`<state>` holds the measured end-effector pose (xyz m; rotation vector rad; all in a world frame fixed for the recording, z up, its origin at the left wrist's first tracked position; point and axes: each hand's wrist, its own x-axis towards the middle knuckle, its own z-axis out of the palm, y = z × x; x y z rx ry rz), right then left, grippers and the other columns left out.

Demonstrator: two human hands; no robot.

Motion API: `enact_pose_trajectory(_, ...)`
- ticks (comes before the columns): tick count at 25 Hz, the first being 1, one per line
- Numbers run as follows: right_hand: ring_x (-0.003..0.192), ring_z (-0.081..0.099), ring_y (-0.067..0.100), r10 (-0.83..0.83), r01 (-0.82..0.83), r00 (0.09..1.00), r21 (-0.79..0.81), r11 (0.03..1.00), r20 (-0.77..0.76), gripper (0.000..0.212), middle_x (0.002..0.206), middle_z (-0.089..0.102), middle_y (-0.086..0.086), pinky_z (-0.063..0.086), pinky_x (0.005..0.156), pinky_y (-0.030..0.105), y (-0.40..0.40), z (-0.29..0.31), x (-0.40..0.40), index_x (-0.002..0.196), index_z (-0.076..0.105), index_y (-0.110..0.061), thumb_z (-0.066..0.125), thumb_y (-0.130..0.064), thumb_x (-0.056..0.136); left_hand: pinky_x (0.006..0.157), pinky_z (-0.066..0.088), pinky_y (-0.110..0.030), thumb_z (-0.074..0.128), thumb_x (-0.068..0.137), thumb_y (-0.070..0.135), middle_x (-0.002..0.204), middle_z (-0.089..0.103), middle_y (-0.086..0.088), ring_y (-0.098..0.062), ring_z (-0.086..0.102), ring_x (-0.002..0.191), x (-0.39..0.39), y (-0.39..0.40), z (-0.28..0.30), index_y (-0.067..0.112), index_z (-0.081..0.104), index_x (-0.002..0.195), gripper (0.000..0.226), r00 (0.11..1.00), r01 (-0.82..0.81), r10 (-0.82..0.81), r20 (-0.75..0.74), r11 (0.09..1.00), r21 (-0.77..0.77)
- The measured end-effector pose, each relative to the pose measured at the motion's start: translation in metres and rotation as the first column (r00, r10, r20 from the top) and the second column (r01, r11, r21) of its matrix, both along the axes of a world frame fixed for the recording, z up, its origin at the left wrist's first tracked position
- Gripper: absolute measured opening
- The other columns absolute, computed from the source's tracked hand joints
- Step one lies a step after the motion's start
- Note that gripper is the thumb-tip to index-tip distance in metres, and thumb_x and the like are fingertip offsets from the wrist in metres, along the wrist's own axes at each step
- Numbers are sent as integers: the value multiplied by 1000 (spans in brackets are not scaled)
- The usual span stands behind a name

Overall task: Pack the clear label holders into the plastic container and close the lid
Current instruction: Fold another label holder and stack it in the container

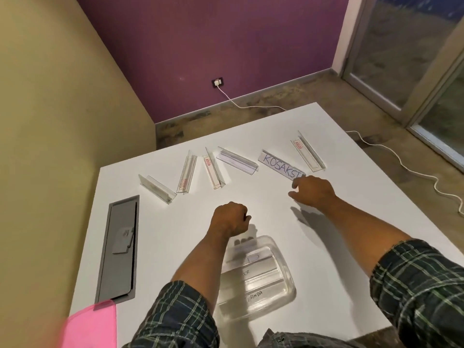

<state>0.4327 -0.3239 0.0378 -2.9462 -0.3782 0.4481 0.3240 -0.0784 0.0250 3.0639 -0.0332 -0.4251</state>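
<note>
Plastic container [256,280] nearest, on white worktop [175,234], lid off, w/ a few clear holders inside, one marked "PANDA". Pink sheet [93,322] at near-left corner, grey recessed panel [118,247] beyond it. Left hand [229,218] just past container, fingers curled into a fist, holding nothing. Right hand [312,190] further out, fingers spread loosely, tips touching near end of "KOSAKSI" holder [280,164]. Five more label holders [187,172] in a row at far side.

Office rm: white desk [339,187] w/ cable hatch [118,249].
</note>
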Motion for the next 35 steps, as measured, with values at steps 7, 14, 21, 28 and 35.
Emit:
enact_pose_trajectory(7, 91, 72, 18, -274, 353, 885, 160, 922, -375, 48, 107, 70, -7, 49, 98, 36, -32, -28, 41, 118, 53, -30, 71, -57, 82, 84, 48, -36, 54, 93, 41, 117, 67, -3, -29, 65, 107, 90, -12, -6, 20, 65, 116, 34, 997, 64, -65, -44, 998, -24)
enact_pose_trajectory(14, 105, 69, 30, -276, 437, 857, 328, 838, -435, 63, 127, 64, 7, 53, 97, 47, -42, -43, 116, 133, 55, -16, 79, -45, 82, 97, 48, -41, 58, 90, 43, 135, 59, -10, -31, 55, 126, 191, -20, -17, 13, 53, 135, 54, 992, 0, -9, -128, 998, -67)
enact_pose_trajectory(21, 101, 68, 25, -220, 327, 908, 277, 903, -357, 51, 117, 70, -2, 56, 88, 41, -37, -87, 129, 120, 55, -27, 74, -44, 76, 112, 39, -45, 68, 85, 44, 149, 38, -18, -35, 41, 140, 261, -38, -42, 7, 33, 148, 82, 966, -199, 139, -220, 939, -280)
enact_pose_trajectory(28, 99, 66, 17, -247, 359, 894, 271, 893, -374, 54, 109, 70, -13, 49, 80, 28, -31, -117, 129, 126, 53, -37, 66, -25, 74, 117, 33, -36, 75, 85, 22, 158, 33, -14, -28, 36, 145, 278, -49, -61, 4, -6, 158, 110, 905, -368, 203, -373, 813, -451)
enact_pose_trajectory(35, 106, 66, 22, -134, 158, 973, 119, 980, -186, 29, 118, 66, -7, 49, 84, 33, -30, -129, 129, 121, 55, -37, 55, -38, 92, 111, 38, -29, 71, 86, 8, 152, 41, -15, -26, 42, 139, 293, -48, -59, -6, -2, 156, 102, 880, -448, 266, -393, 740, -501)
